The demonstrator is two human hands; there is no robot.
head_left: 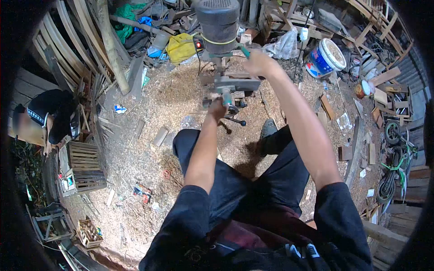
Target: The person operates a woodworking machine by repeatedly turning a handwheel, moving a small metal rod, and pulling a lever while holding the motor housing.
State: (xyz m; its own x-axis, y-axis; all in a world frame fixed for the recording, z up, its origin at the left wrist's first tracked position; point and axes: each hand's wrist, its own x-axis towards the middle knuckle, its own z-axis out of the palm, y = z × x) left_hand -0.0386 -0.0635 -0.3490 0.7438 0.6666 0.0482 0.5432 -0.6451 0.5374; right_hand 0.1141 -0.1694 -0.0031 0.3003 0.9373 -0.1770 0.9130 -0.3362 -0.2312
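A motor-topped machine (220, 20) like a drill press or mortiser stands in front of me, a yellow band around its dark housing and a red light glowing at its side. My right hand (261, 63) is closed around its green lever handle (244, 51), right of the motor. Lower down, my left hand (218, 109) is closed at a green part (226, 97) by the machine's base. My fingers hide exactly what it grips. Across the machine's table lies a wooden piece (239, 84). A ball-ended crank (236, 121) sticks out just below my left hand.
Wood shavings cover the floor. A white-and-blue bucket (322, 61) stands to the right, a yellow sack (183, 47) to the left. Slatted crate (86, 165) and a bent-over person (49, 115) are far left. A small bicycle (395, 169) leans far right. Wood scraps line the walls.
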